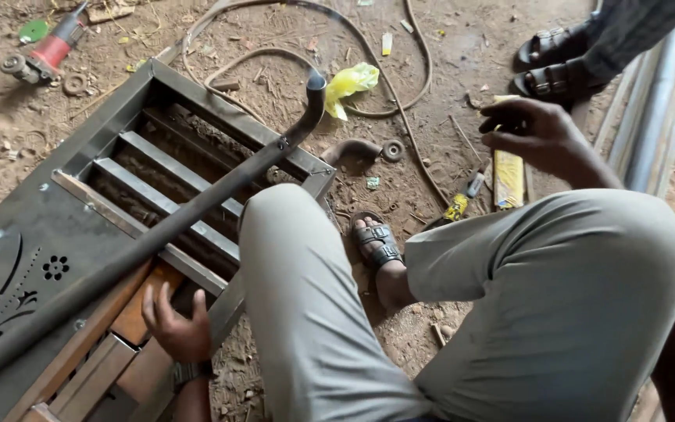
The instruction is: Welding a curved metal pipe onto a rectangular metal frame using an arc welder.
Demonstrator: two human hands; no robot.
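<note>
Beside the metal gate frame (80, 211) on the dirt floor, the left hand (177, 324) rests open on its edge, the right hand (529, 133) pinches a yellow packet (508, 176); the frame looks heavy, rigid, best gripped by its bars.

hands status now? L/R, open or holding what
Left hand: open, fingers spread, resting on the metal gate frame, holding nothing.
Right hand: fingers curled at the top of a yellow packet; a firm grip cannot be told.
</note>
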